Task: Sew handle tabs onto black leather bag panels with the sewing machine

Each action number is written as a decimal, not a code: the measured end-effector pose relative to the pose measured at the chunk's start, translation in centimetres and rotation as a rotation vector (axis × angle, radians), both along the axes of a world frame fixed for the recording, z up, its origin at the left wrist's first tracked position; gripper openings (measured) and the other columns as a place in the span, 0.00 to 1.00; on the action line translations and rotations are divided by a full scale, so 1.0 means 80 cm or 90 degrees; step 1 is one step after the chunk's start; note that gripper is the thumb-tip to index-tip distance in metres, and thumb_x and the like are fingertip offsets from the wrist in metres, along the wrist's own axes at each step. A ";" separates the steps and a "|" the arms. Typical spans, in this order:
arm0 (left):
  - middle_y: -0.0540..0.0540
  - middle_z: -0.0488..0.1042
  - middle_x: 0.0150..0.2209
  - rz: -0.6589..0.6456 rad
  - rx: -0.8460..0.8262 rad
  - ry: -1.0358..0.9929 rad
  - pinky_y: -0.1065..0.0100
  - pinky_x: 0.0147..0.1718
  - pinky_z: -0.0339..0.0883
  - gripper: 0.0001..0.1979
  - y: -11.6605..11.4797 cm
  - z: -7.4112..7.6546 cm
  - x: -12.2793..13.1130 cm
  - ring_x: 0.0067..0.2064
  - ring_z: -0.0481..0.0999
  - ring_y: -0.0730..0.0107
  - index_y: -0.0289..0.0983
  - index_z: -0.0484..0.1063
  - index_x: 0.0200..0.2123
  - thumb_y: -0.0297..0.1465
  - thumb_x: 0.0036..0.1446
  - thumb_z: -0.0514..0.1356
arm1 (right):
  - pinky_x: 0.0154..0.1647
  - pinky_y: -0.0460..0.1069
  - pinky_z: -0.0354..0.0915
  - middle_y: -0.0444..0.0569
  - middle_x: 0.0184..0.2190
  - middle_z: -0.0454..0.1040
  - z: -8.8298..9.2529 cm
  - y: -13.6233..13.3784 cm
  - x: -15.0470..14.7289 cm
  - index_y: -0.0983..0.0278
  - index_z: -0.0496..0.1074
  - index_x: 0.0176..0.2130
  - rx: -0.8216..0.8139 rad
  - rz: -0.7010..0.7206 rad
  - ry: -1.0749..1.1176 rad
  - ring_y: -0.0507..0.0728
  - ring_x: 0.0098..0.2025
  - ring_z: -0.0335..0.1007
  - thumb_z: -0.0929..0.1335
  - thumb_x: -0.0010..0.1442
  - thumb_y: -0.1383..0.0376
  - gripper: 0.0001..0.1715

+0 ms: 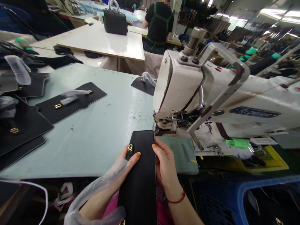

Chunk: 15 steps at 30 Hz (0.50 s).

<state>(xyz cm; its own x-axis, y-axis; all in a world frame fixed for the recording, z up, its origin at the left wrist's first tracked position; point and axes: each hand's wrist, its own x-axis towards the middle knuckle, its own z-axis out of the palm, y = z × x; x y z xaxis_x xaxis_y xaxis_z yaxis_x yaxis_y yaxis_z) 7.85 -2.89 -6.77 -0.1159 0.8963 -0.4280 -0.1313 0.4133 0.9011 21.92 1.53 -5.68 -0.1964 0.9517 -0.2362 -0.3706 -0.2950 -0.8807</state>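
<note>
A long black leather bag panel (142, 175) lies lengthwise between my two hands, its far end beside the sewing machine's needle area. My left hand (130, 161) grips its left edge, thumb on top, near a gold metal ring fitting (130, 147). On the right edge, my right hand (165, 157) pinches the panel near its far corner, with the fingers partly hidden beneath. A handle wrapped in translucent plastic (93, 190) loops from the panel over my left forearm. The white sewing machine (182, 84) stands just beyond my right hand.
Similar black panels with wrapped handles (72, 101) lie on the pale green table (112, 125), several stacked at left. A finished black handbag (115, 22) stands on a white table (98, 40) behind. A person (159, 25) stands beyond. A blue basket (243, 187) and yellow crate (278, 157) are at lower right.
</note>
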 end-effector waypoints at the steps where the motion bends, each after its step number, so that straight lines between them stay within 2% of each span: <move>1: 0.38 0.74 0.53 0.001 -0.016 -0.027 0.55 0.49 0.73 0.30 0.000 -0.003 0.000 0.51 0.77 0.52 0.38 0.61 0.58 0.45 0.56 0.59 | 0.51 0.53 0.70 0.47 0.44 0.79 0.001 0.001 0.000 0.60 0.77 0.49 -0.003 -0.001 0.004 0.61 0.50 0.73 0.70 0.59 0.63 0.18; 4: 0.38 0.76 0.51 0.017 -0.041 -0.057 0.54 0.48 0.74 0.31 0.000 -0.007 0.001 0.51 0.77 0.51 0.38 0.60 0.57 0.46 0.55 0.61 | 0.48 0.53 0.71 0.47 0.43 0.79 0.003 0.002 0.000 0.60 0.78 0.48 -0.012 -0.004 0.015 0.62 0.48 0.74 0.70 0.57 0.63 0.17; 9: 0.38 0.76 0.49 0.026 -0.041 -0.049 0.54 0.50 0.73 0.32 0.000 -0.003 0.001 0.50 0.78 0.51 0.38 0.60 0.58 0.46 0.54 0.61 | 0.47 0.53 0.72 0.47 0.44 0.79 0.006 0.003 -0.001 0.60 0.79 0.47 -0.021 -0.004 0.033 0.61 0.47 0.74 0.70 0.57 0.63 0.17; 15: 0.38 0.75 0.51 0.016 -0.022 0.015 0.50 0.51 0.71 0.31 -0.001 -0.005 -0.002 0.53 0.75 0.48 0.39 0.60 0.58 0.46 0.55 0.61 | 0.45 0.52 0.72 0.47 0.43 0.79 0.004 0.001 -0.001 0.58 0.79 0.46 -0.025 -0.004 0.031 0.61 0.46 0.75 0.69 0.58 0.62 0.16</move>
<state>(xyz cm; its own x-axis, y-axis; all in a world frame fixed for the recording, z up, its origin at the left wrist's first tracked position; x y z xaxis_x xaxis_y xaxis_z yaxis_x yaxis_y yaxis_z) 7.66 -2.97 -7.21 -0.1485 0.8778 -0.4553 -0.1217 0.4407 0.8894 21.83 1.63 -5.36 -0.2031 0.9429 -0.2638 -0.4146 -0.3269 -0.8493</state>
